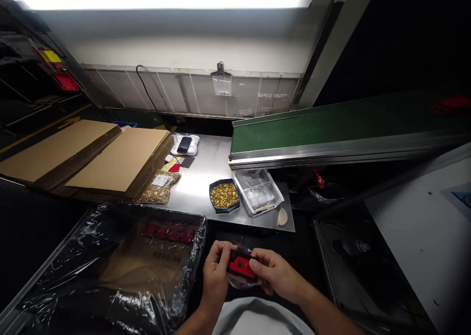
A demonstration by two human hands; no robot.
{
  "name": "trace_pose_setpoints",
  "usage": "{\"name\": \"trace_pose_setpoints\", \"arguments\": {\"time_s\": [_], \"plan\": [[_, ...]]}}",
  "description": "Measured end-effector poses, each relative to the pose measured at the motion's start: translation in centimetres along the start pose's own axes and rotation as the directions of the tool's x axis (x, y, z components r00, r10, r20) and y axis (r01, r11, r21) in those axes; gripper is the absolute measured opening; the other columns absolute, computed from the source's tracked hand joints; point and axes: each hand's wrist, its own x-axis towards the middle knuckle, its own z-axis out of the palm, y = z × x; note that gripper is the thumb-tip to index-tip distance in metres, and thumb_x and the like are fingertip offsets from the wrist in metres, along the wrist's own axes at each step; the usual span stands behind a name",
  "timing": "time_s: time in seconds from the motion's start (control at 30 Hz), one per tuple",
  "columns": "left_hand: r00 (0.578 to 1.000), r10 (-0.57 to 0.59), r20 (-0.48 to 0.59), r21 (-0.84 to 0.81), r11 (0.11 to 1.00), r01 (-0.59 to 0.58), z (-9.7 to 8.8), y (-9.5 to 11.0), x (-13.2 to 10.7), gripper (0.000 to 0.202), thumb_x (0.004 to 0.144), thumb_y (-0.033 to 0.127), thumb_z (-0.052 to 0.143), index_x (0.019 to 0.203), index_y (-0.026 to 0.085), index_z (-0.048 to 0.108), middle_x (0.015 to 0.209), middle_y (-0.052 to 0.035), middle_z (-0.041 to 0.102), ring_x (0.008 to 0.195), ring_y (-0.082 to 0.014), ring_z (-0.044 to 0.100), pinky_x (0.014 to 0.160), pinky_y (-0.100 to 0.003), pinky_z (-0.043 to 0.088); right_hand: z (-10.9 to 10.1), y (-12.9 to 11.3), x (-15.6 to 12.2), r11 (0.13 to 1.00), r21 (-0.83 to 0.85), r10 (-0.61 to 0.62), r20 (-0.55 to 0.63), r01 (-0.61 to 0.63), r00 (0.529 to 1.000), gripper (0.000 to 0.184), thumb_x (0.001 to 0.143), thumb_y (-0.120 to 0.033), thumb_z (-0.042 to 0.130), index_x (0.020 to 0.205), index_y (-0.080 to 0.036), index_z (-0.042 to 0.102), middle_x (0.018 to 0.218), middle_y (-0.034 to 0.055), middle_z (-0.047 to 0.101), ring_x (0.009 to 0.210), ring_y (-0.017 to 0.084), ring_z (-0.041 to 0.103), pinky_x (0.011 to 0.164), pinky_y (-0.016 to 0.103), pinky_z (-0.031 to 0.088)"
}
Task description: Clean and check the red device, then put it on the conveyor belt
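My left hand and right hand meet close to my body, the fingers of both closed around a small red-and-black object partly wrapped in clear plastic; gripping it from both sides seems to keep it steady. To my left lies a shrink-wrapped cardboard pack with red pieces showing through. Ahead, on the steel bench, a blue tray of gold-coloured pieces sits beside a clear plastic tray, apparently placed within easy reach, with flat cardboard sheets further left and a green conveyor belt running off to the right
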Motion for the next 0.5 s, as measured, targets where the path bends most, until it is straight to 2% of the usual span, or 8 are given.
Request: {"name": "trace_pose_setpoints", "arguments": {"time_s": [0.17, 0.3, 0.37, 0.43, 0.5], "plan": [[0.999, 0.003, -0.054, -0.125, 0.992, -0.01, -1.2, 0.8, 0.1, 0.032, 0.093, 0.049, 0.057, 0.086, 0.019, 0.064, 0.093, -0.006, 0.068, 0.084, -0.0197, 0.062, 0.078, -0.028, 0.049, 2.9, -2.0, -0.1, 0.997, -0.068, -0.028, -0.096, 0.022, 0.995, 0.044, 0.084, -0.059, 0.066, 0.087, -0.016, 0.057, 0.057, -0.0077, 0.046, 0.042, 0.003, 0.033, 0.039, 0.018, 0.026], [0.993, 0.0, -0.119, -0.278, 0.96, -0.033, -1.8, 2.4, 0.0, 0.03, 0.092, 0.048, 0.059, 0.086, 0.019, 0.064, 0.098, -0.0075, 0.071, 0.098, -0.0224, 0.064, 0.087, -0.03, 0.051, 5.0, -3.8, -0.9, 0.983, -0.141, -0.138, -0.129, 0.12, 0.982, 0.03, 0.086, -0.042, 0.072, 0.101, -0.018, 0.062, 0.084, -0.0001, 0.062, 0.071, 0.009, 0.051, 0.064, 0.019, 0.045], [0.985, -0.082, -0.15, -0.406, 0.914, 0.014, -2.1, 3.5, 0.2, 0.031, 0.087, 0.05, 0.064, 0.084, 0.019, 0.062, 0.092, -0.007, 0.071, 0.089, -0.0219, 0.066, 0.081, -0.029, 0.053, 5.9, -4.6, -1.1, 0.982, -0.115, -0.162, -0.109, 0.15, 0.981, 0.04, 0.083, -0.04, 0.075, 0.115, -0.021, 0.059, 0.093, 0.0029, 0.066, 0.076, 0.012, 0.053, 0.063, 0.02, 0.047], [0.965, -0.207, -0.162, -0.504, 0.858, 0.099, -2.3, 4.3, 0.5, 0.036, 0.08, 0.052, 0.072, 0.082, 0.018, 0.061, 0.083, -0.0064, 0.07, 0.077, -0.0205, 0.066, 0.071, -0.028, 0.054, 6.5, -5.0, -1.1, 0.991, -0.012, -0.137, -0.085, 0.136, 0.987, 0.056, 0.081, -0.042, 0.077, 0.126, -0.02, 0.053, 0.085, 0.0028, 0.066, 0.068, 0.011, 0.053, 0.051, 0.019, 0.046], [0.926, -0.349, -0.146, -0.574, 0.792, 0.208, -2.4, 4.5, 0.8, 0.039, 0.073, 0.051, 0.076, 0.08, 0.017, 0.059, 0.076, -0.0052, 0.067, 0.069, -0.0195, 0.063, 0.065, -0.028, 0.053, 6.9, -5.2, -0.7, 0.987, 0.107, -0.109, -0.069, 0.116, 0.992, 0.062, 0.08, -0.043, 0.077, 0.129, -0.016, 0.049, 0.074, 0.002, 0.066, 0.057, 0.01, 0.053, 0.045, 0.018, 0.045]]}}
